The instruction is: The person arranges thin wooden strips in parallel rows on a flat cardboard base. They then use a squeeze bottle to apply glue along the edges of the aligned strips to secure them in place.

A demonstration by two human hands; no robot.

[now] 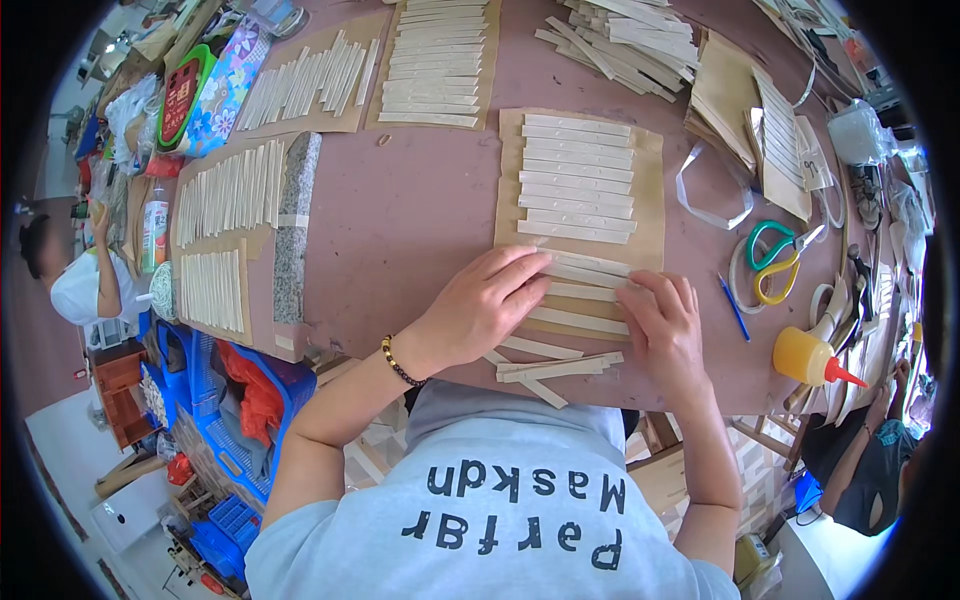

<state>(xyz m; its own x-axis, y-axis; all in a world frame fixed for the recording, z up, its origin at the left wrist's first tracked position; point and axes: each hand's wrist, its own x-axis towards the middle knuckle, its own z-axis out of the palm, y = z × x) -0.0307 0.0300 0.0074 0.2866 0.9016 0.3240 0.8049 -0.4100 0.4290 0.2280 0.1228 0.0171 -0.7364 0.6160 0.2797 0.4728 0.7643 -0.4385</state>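
A brown paper sheet [650,190] lies in front of me, with a column of narrow cream strips [577,178] laid side by side across its upper part. Lower on the sheet, my left hand [490,300] presses its closed fingertips on the left end of a cream strip [588,275]. My right hand [662,315] has its fingers bent together at the right end of that strip. Another strip [578,320] lies just below, between the hands. Several loose strips [560,368] cross each other at the table's near edge.
To the right lie green-and-yellow scissors [775,262], a blue pen [734,308] and a yellow bottle with a red nozzle [808,358]. More strip-covered sheets [432,65] and a strip pile [630,45] lie farther back. A grey stone bar [296,230] stands left. Other people sit at both sides.
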